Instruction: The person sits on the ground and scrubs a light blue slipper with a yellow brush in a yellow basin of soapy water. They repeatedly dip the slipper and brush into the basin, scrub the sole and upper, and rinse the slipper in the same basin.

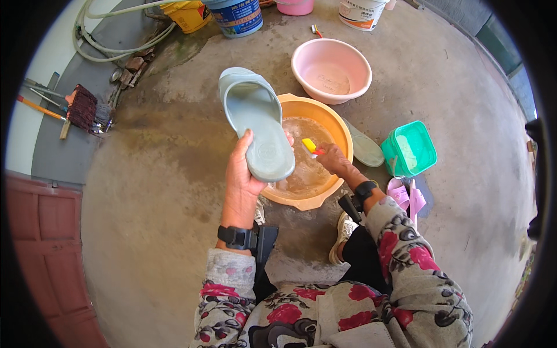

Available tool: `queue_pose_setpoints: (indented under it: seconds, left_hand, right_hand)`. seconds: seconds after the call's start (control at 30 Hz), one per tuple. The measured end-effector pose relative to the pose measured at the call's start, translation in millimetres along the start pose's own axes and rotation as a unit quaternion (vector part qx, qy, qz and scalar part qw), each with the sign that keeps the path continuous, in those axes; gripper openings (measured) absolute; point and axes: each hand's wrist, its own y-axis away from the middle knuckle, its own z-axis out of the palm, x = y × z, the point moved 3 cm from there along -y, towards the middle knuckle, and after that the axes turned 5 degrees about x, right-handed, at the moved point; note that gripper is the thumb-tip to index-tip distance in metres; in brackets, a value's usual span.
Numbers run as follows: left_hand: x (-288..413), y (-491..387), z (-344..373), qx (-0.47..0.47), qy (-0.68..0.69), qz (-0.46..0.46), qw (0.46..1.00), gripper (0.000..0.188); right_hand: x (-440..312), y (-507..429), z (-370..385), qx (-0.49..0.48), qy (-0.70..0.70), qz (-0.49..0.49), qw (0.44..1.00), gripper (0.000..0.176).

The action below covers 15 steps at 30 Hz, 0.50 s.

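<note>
My left hand (242,167) grips a grey-green slide slipper (261,117) by its heel end, thumb on the footbed, toe end pointing away from me. The slipper is held up over the left side of an orange plastic basin (341,126). Murky, sudsy water (304,174) lies in that basin. Over its right side, my right hand (334,158) holds a small scrub brush (310,147) with a yellow head, a red handle and pale bristles. Brush and slipper are apart. Another grey-green slipper (365,145) lies on the floor, partly hidden behind the basin's right rim.
Beyond the basin stands a pink basin (365,82). A green bucket (409,148) and pink slippers (404,195) are at right. Several buckets, including a blue one (235,17), line the far side. A hose (104,54) and a broom (80,108) are at left, by the wall.
</note>
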Motion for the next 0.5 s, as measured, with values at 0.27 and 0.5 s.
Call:
queue_pose_setpoints:
  seconds: [0.27, 0.5]
  left_hand:
    - [10, 9, -2, -0.038, 0.023, -0.017, 0.999, 0.068]
    - [12, 0, -20, 0.016, 0.051, 0.031, 0.998, 0.064]
  right_hand:
    - [74, -17, 95, -0.047, 0.189, 0.002, 0.981, 0.031]
    - [-2, 1, 37, -0.181, -0.038, 0.035, 0.982, 0.032]
